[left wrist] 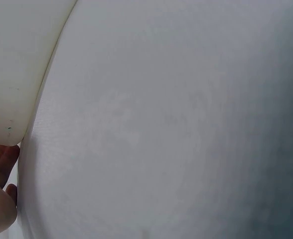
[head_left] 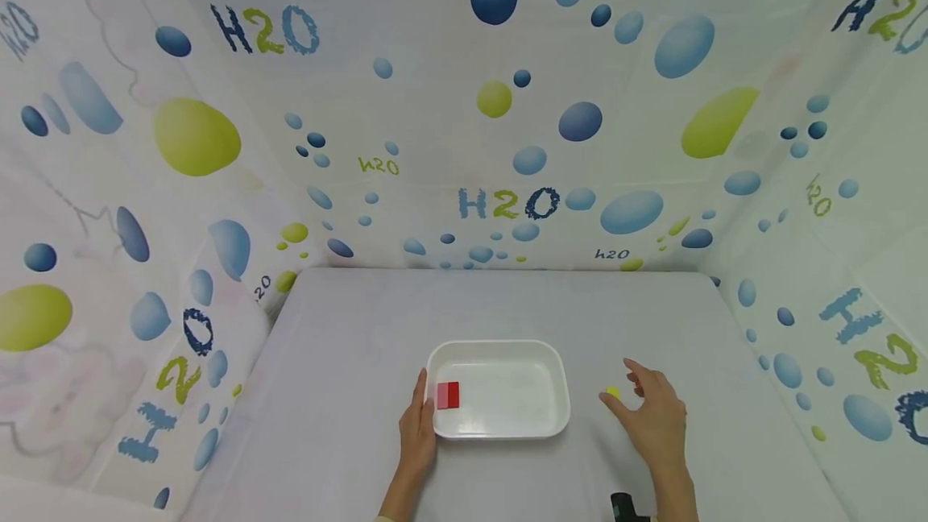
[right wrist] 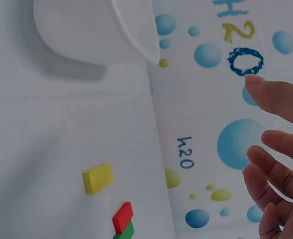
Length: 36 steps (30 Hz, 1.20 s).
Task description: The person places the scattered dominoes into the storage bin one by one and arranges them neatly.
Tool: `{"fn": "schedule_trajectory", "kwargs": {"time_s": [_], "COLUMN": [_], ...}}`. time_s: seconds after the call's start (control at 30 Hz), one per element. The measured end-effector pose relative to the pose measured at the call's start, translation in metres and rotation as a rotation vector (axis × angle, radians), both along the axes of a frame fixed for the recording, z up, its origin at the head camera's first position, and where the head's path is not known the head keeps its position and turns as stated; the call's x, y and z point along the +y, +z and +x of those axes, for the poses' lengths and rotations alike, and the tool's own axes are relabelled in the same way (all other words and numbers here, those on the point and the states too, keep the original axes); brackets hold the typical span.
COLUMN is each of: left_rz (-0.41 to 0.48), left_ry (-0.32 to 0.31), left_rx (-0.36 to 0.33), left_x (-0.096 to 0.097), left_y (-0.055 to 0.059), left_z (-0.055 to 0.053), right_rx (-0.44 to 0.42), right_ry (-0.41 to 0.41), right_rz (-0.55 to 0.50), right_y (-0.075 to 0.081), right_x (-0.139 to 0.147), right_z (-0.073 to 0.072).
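Observation:
A white tray [head_left: 507, 430] lies on the table. Inside, against its left side, sits a small block [head_left: 453, 395] with a red part and a pink part; I cannot tell if it is one piece or two. My left hand [head_left: 418, 429] touches the tray's left edge with its fingers extended. To the right of the tray my right hand [head_left: 656, 417] is held with thumb and fingers spread apart, nothing between them. Just beyond its thumb lies a yellow block [right wrist: 98, 179]. In the right wrist view a red block [right wrist: 122, 217] and a green block [right wrist: 124, 232] lie close by.
White cloth covers the table [head_left: 348, 329]. Printed curtains [head_left: 435, 119] with blue and green dots stand behind and at both sides. A black object [head_left: 625, 506] shows beside the right forearm at the lower edge.

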<state>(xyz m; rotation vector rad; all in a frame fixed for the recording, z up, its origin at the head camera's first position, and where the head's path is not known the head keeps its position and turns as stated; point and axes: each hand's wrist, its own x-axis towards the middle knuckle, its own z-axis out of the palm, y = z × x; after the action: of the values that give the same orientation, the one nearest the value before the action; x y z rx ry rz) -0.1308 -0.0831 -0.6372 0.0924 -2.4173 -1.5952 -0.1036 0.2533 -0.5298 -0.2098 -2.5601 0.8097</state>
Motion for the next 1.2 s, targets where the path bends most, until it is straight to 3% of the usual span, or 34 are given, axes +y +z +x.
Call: {"fn": "schedule_trajectory", "kwargs": {"time_s": [0.37,0.6,1.0,1.2], "left_rz": [0.003,0.014,0.006,-0.007], "left_ry": [-0.021,-0.029,-0.018,-0.019], "left_rx": [-0.051,-0.088,-0.064,-0.048], "left_x": [0.000,0.000,0.000,0.000], "left_y": [0.003,0.005,0.003,0.002], "left_z": [0.000,0.001,0.001,0.000], "right_rx": [-0.344,-0.447,-0.592,-0.675], "right_ry": [-0.153,-0.222,-0.236,-0.286], "right_rz": [-0.017,-0.038,-0.045,-0.091], "right_y": [-0.004,-0.020,-0.048,-0.064], "right_x": [0.041,0.059,0.074,0.074], "right_z": [0.018,0.024,0.026,0.023]}}
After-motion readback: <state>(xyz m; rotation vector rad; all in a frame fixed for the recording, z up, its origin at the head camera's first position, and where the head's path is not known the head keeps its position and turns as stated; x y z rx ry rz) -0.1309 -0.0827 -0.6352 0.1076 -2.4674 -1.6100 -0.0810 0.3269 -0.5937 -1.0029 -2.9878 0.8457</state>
